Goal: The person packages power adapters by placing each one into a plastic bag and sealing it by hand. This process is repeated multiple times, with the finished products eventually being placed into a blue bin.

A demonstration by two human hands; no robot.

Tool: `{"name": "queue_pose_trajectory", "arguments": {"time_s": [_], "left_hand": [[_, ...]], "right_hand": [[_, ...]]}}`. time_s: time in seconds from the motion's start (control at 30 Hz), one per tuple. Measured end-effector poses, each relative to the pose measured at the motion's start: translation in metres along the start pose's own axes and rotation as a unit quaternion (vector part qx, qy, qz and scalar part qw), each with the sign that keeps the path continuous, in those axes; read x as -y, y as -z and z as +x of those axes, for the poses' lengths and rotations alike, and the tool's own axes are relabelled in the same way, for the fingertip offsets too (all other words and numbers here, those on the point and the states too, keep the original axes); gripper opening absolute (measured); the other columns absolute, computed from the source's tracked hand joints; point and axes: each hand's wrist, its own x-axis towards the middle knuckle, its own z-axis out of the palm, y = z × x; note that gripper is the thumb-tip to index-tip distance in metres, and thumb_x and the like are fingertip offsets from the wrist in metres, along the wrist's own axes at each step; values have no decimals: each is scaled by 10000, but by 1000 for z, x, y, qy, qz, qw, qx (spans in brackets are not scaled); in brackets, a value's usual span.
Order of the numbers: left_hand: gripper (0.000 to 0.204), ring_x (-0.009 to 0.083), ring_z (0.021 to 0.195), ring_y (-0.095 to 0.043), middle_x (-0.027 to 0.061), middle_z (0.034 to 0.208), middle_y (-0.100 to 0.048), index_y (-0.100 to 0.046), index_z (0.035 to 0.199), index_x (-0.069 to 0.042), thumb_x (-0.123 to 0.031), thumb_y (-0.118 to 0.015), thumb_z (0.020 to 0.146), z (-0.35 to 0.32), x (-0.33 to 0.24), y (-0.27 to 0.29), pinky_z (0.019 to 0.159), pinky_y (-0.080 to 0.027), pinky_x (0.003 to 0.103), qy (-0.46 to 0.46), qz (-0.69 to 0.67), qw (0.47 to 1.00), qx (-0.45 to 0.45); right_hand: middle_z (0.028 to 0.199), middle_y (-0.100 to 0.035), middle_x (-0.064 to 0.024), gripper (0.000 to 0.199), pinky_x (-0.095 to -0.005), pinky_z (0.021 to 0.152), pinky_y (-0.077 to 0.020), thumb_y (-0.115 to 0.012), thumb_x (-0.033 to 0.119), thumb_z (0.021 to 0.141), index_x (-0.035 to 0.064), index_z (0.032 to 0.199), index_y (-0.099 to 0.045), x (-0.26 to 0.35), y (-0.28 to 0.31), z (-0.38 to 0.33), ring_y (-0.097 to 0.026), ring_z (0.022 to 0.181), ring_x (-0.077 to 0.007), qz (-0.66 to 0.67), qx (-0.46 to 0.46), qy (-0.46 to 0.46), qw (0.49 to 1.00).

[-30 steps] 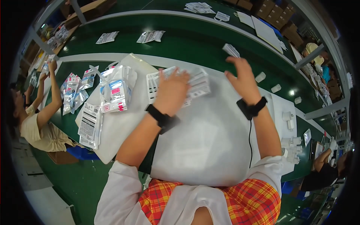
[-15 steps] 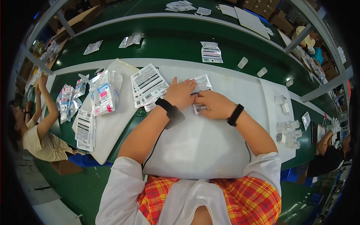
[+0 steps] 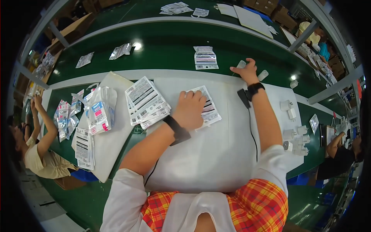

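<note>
Green conveyor belt [image 3: 166, 42], white table cover [image 3: 216, 154], black wristbands [image 3: 177, 129], orange-red plaid shirt [image 3: 259, 205].

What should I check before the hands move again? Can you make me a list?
1. Left hand flat on the printed packet: ok.
2. Packet lying on the white mat: ok.
3. Right hand reaches the small white piece at the green belt's edge: ok.
4. Right hand has a firm grip on it: cannot tell.
5. Stack of printed cards within the left hand's reach: ok.
</note>
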Motion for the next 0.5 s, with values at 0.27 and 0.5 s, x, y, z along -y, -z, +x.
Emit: {"name": "queue_pose_trajectory", "arguments": {"time_s": [0.27,0.5], "left_hand": [[590,342,1343,-341,180,1410,-393,-421,1352,2,-144,-581,804,-10,26,-30,1097,-290,469,-43,-47,996,-66],[618,347,1373,-310,162,1480,-336,-349,1408,29,-183,-520,854,-1,15,-49,1109,-265,481,-38,37,995,-88]], "right_hand": [[1053,-578,-106,649,-325,761,-512,-733,254,802,73,1296,-353,67,13,-23,-624,853,-252,493,175,-133,842],[1073,-574,-121,547,-308,760,-498,-705,140,803,69,1270,-429,89,52,-123,-606,903,-207,378,386,13,841]]}}
